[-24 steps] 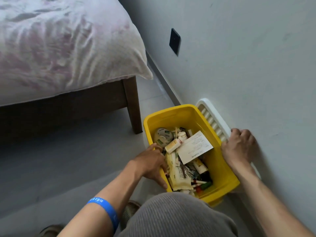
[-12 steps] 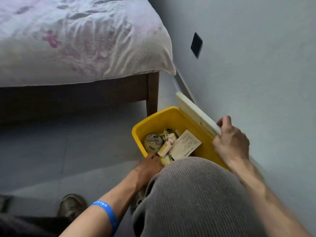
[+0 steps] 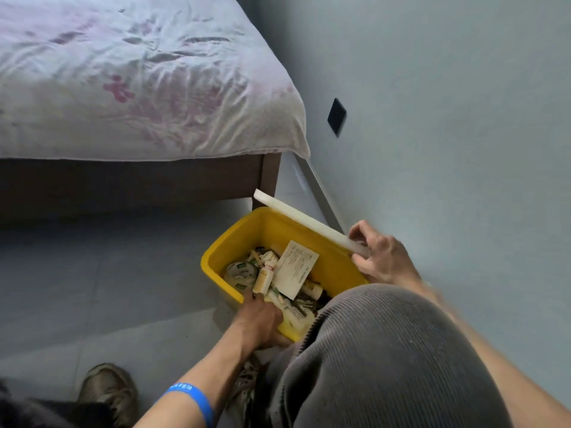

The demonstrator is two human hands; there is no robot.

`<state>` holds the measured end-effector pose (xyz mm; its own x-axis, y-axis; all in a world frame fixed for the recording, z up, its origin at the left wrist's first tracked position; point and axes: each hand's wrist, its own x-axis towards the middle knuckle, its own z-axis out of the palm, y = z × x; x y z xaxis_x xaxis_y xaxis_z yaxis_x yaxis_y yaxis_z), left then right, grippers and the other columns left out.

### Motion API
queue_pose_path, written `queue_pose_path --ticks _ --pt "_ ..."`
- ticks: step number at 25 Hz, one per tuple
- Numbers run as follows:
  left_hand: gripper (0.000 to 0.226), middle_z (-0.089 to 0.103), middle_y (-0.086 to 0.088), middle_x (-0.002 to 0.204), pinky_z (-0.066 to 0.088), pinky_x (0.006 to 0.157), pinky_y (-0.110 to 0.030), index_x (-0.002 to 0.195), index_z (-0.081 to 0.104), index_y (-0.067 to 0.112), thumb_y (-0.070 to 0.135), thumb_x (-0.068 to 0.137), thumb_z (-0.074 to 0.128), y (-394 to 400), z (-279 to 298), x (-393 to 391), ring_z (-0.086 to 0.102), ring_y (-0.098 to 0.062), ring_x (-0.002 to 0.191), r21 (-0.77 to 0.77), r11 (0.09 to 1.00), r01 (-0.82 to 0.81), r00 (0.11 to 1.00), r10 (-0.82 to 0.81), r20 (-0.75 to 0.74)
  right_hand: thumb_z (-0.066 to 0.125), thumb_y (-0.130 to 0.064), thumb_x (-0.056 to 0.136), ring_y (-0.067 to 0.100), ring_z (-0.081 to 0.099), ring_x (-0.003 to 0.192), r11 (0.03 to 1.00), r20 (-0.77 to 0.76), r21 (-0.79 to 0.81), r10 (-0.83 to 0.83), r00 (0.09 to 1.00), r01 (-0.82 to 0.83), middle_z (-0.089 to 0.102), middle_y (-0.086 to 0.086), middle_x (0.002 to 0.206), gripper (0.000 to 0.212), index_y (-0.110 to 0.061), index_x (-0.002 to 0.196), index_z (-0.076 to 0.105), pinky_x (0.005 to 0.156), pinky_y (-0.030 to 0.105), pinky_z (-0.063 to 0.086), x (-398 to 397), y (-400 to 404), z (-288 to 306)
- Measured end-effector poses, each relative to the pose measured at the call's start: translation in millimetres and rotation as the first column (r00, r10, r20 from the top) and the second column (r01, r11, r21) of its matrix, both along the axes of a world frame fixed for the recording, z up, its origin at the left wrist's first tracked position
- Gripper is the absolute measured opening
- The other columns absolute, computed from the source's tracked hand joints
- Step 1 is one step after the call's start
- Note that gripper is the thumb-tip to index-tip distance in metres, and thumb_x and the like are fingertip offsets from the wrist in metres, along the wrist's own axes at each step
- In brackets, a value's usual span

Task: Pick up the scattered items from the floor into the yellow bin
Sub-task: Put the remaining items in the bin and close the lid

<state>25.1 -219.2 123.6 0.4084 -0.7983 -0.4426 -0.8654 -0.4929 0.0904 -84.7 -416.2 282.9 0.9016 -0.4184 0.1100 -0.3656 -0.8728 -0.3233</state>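
Yellow bin (image 3: 272,230): bright plastic, rounded corners, on the grey tiled floor (image 3: 92,288) just beside the wall (image 3: 448,118), near the dark wooden bed leg (image 3: 269,177). It holds a jumble of small items: a printed white leaflet (image 3: 295,268) lying on top, a cream tube (image 3: 265,278), and a round green-and-white container (image 3: 241,271) at the left side; the rest is too tangled to identify.

Your left hand (image 3: 262,322) curls its grip round the bin's near edge, fingers hooked over the rim. Your right hand (image 3: 381,257) pinches the end of a white lid (image 3: 304,220), thumb below and fingers above; the lid stands on edge, tilted along the bin's far rim. Your knee, in grey ribbed fabric (image 3: 386,350), hides the bin's near-right corner.
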Motion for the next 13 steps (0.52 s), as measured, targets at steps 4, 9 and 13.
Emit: queue_pose_path --ticks 4,9,13 --pt "0.072 0.067 -0.004 0.112 0.029 0.104 -0.057 0.104 0.067 0.025 0.085 0.072 0.045 -7 -1 0 0.052 -0.033 0.113 0.094 0.99 0.101 0.991 -0.109 0.076 0.067 -0.014 0.078 0.024 0.068 0.077 1.0 0.113 -0.009 0.005 0.994 -0.004 0.072 0.0 0.091 0.029 -0.029 0.098 0.052 0.07 0.037 0.056 -1 -14 26" --pt "0.066 0.07 -0.002 0.099 0.048 0.089 -0.04 0.098 0.07 0.021 0.08 0.07 0.058 -4 14 7 0.061 -0.025 0.096 0.045 0.997 0.057 0.993 -0.052 -0.106 0.064 -0.015 0.084 0.022 0.064 0.067 0.981 0.12 -0.117 0.171 0.978 -0.157 0.07 -0.001 0.081 0.024 -0.028 0.099 0.052 0.063 0.032 0.05 -3 -5 29" --pt "0.045 0.069 0.002 0.109 0.052 0.082 -0.032 0.112 0.069 0.026 0.055 0.078 0.068 11 29 31 0.063 -0.021 0.097 0.03 1.0 -0.008 0.99 0.012 -0.142 0.066 -0.014 0.087 0.017 0.065 0.071 0.974 0.136 -0.039 0.228 0.964 -0.225 0.07 -0.005 0.085 0.024 -0.027 0.102 0.053 0.067 0.032 0.054 -9 0 32"
